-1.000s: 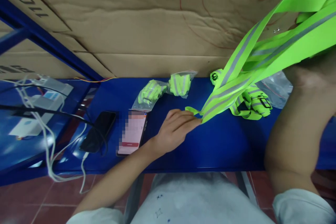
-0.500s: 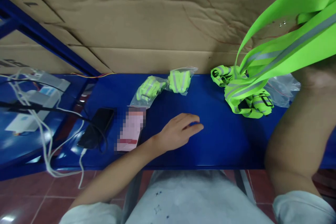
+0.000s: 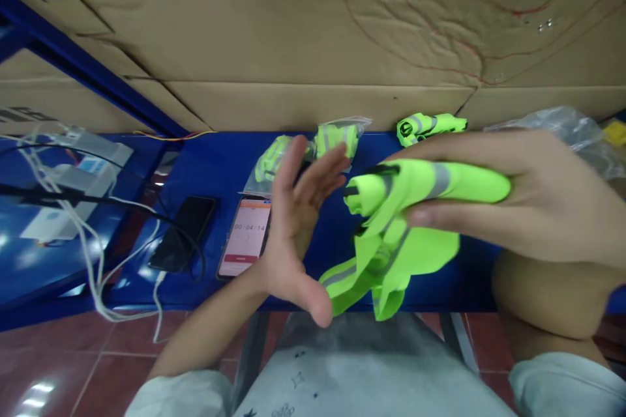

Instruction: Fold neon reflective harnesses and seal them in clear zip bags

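A bundle of neon yellow-green reflective strap (image 3: 430, 182) with grey stripes and black buckle parts is gripped in my right hand (image 3: 533, 189), thumb on the near side and fingers over the top. Loose loops of it hang down over the table's front. My left hand (image 3: 293, 228) is raised just left of the bundle, fingers spread and thumb apart, holding nothing. Behind, on the blue table (image 3: 317, 287), lies another rolled neon strap (image 3: 430, 125). Two clear bags hold folded neon straps, one bag (image 3: 337, 137) behind my left hand and the other (image 3: 267, 163) partly hidden by it.
A phone showing a timer (image 3: 244, 234) and a dark phone (image 3: 183, 234) lie at the left. White cables (image 3: 92, 273) and a power strip (image 3: 73, 176) are farther left. Clear plastic bags (image 3: 562, 127) lie at the right. Cardboard (image 3: 274, 32) stands along the back.
My right hand has brought a neon strap bundle from the upper right to the middle, in front of me. My left hand has lifted off the table and spread its fingers.
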`<state>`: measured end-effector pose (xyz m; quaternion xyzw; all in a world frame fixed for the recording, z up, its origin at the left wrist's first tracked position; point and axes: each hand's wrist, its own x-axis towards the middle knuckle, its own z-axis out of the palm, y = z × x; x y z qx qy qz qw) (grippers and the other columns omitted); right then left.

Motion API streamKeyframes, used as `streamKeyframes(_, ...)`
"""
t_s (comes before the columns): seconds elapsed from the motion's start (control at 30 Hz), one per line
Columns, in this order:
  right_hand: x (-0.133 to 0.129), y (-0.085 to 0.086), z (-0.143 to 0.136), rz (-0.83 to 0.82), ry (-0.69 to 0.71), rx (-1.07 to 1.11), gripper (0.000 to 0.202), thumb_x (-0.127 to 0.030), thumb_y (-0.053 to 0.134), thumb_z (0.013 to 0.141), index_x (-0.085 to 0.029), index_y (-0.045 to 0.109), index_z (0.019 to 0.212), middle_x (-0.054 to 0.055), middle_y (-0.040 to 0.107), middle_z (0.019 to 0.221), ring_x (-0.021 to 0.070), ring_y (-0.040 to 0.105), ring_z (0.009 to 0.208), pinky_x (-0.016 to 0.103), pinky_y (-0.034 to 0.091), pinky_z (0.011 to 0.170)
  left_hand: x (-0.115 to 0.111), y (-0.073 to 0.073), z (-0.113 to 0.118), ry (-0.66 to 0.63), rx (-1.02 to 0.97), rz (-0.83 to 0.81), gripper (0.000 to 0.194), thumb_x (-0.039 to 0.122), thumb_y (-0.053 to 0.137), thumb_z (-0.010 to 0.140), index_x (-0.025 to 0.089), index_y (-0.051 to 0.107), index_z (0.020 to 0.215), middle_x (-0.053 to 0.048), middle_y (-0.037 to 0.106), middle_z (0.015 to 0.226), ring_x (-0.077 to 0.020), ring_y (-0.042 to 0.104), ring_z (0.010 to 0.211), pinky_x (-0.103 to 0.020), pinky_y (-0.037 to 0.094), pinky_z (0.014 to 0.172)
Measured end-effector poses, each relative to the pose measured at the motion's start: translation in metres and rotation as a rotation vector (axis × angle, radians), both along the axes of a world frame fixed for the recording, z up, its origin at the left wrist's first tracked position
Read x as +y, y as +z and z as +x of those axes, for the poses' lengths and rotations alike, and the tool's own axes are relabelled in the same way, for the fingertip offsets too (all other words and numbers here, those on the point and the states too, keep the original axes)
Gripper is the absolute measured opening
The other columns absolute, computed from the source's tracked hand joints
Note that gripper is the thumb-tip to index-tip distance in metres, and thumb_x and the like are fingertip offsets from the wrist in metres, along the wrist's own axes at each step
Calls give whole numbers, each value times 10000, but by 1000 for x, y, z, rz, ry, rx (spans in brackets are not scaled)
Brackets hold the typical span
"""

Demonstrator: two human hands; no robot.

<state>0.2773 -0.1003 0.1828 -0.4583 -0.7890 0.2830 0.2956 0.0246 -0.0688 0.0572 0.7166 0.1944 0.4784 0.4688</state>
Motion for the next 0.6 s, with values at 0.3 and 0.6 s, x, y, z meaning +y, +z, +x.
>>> streamKeyframes(0.3,17,-38,-36,147,39,-148,334,-489,674,981,-306,750,1250,-1,796,1127,213,764,917,316,567,840,-4,-17,20,-461,60,-633,439,525,863,812,202,771,1095,-101,789,1007,-293,773,983,-424,660,844)
streamKeyframes(0.6,35,-56,-32,-146,-136,237,306,-544,810,856,-266,803,984,-6,778,894,212,738,763,317,592,639,8,-13,16,-527,134,-625,243,378,761,940,148,787,1016,-120,805,936,-257,777,911,-376,637,820)
